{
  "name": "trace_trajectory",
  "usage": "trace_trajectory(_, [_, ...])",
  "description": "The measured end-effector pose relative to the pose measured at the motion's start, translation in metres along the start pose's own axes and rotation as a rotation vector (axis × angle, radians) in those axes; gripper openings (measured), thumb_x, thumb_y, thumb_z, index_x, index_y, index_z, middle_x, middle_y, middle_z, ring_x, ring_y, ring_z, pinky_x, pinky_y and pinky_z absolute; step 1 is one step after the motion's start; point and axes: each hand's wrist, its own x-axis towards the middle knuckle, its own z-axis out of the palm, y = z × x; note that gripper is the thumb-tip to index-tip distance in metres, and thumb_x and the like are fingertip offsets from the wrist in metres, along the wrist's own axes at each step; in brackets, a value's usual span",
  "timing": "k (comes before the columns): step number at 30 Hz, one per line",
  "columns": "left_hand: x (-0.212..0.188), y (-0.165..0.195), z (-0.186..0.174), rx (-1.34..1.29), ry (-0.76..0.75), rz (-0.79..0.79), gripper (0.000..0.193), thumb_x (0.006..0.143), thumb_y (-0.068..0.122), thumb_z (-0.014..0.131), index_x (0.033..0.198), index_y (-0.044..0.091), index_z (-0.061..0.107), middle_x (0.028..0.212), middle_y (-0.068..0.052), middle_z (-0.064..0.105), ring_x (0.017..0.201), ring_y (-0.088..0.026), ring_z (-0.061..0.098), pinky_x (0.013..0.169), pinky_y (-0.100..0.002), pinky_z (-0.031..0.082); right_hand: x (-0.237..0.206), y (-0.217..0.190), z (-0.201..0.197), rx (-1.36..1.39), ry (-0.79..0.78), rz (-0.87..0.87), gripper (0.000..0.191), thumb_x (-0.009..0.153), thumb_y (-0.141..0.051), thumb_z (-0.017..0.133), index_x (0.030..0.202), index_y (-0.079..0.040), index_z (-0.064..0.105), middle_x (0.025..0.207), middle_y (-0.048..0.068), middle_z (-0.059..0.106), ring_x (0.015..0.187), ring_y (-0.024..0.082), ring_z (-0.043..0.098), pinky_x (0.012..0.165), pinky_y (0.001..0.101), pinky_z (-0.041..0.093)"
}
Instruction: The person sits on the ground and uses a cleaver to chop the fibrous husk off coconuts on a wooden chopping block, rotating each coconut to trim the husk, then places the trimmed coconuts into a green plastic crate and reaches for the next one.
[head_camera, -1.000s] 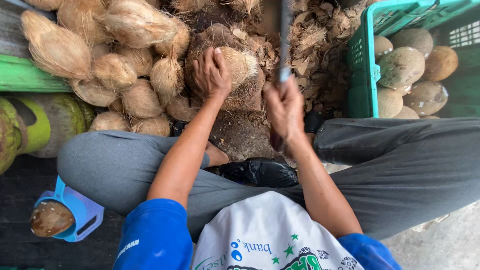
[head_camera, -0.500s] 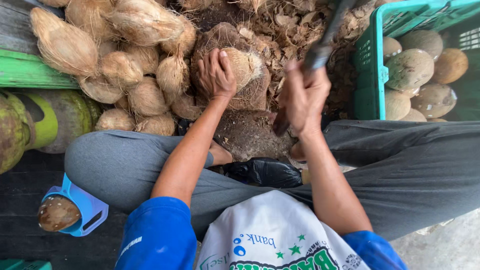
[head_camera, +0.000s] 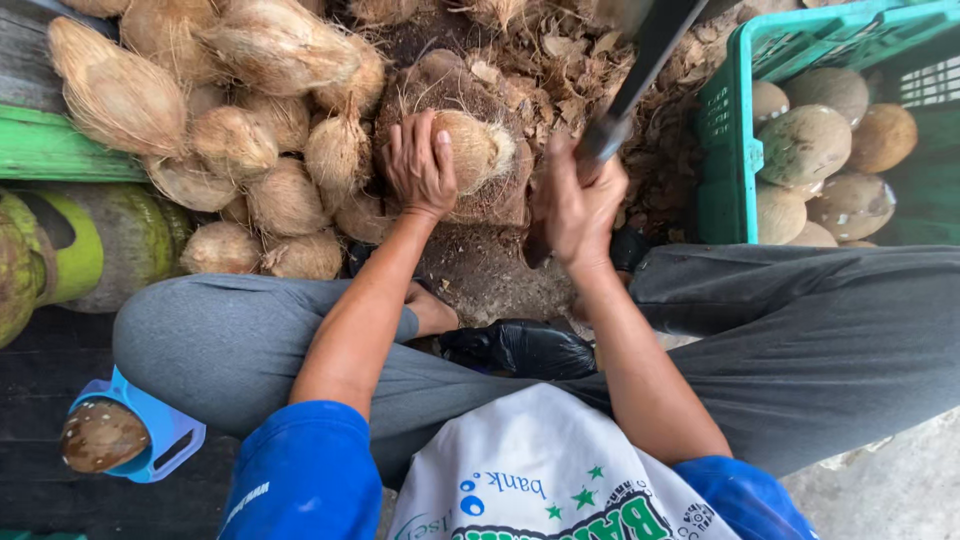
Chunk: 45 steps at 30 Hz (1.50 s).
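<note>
My left hand (head_camera: 420, 165) presses on a husked brown coconut (head_camera: 480, 148) that rests on a round wooden chopping block (head_camera: 455, 90). My right hand (head_camera: 578, 205) grips the handle of a long dark machete (head_camera: 645, 55), whose blade is raised and angled up to the right, above and to the right of the coconut. I sit cross-legged in grey trousers, with my knees spread to either side of the block.
A pile of fibrous husked coconuts (head_camera: 240, 110) lies at the upper left beside a green plank (head_camera: 50, 150). A green plastic crate (head_camera: 735, 130) of peeled coconuts stands at the right. Husk scraps litter the ground. A blue holder (head_camera: 150, 430) with a brown coconut shell sits at the lower left.
My right hand has swung the machete from upright to tilted toward the right and drawn back slightly. My left hand has stayed on the coconut.
</note>
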Motion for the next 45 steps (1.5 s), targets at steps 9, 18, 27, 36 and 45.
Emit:
trace_trajectory(9, [-0.01,0.003,-0.013,0.019,-0.014,0.117,0.047,0.107,0.038,0.038,0.135,0.005,0.056,0.13,-0.016,0.06,0.121,-0.033,0.054,0.104,-0.049,0.037,0.009,0.005,-0.011,-0.065,-0.151,0.158,0.027,0.104,-0.019,0.062,0.081,-0.006,0.056,0.062,0.003,0.057,0.045,0.008,0.05,0.039,0.0288,0.043])
trace_trajectory(18, [-0.007,0.005,-0.011,0.077,-0.002,0.156,0.046,0.106,0.036,0.037,0.134,0.005,0.058,0.132,-0.018,0.059,0.121,-0.034,0.054,0.103,-0.052,0.038,0.015,0.011,-0.001,-0.341,-0.323,0.409,0.016,0.096,-0.019,0.066,0.085,-0.009,0.061,0.066,0.003,0.064,0.045,0.01,0.051,0.04,0.0301,0.043])
trace_trajectory(27, [-0.004,-0.003,-0.01,0.048,-0.03,0.123,0.048,0.108,0.037,0.036,0.136,0.004,0.057,0.132,-0.018,0.06,0.119,-0.033,0.057,0.105,-0.051,0.04,0.018,0.062,0.002,-0.328,-0.208,0.365,0.016,0.094,-0.015,0.065,0.081,-0.005,0.062,0.059,0.002,0.059,0.046,0.015,0.056,0.042,0.0342,0.047])
trace_trajectory(36, [0.021,0.017,-0.018,0.08,0.111,0.052,0.057,0.11,0.057,0.03,0.132,0.014,0.062,0.121,-0.012,0.067,0.105,-0.028,0.06,0.093,-0.053,0.043,0.022,0.007,0.004,-0.272,-0.193,0.291,0.018,0.096,-0.019,0.067,0.084,-0.008,0.06,0.06,-0.001,0.054,0.047,0.01,0.051,0.041,0.03,0.041])
trace_trajectory(45, [0.068,0.022,-0.008,-0.011,-0.236,-0.829,0.049,0.102,0.062,0.029,0.083,0.025,0.055,0.066,0.008,0.047,0.055,-0.011,0.039,0.051,-0.032,0.031,-0.005,0.016,0.013,-0.401,-0.14,0.077,0.02,0.099,-0.019,0.065,0.082,-0.008,0.066,0.068,0.002,0.065,0.051,0.012,0.055,0.045,0.0302,0.047])
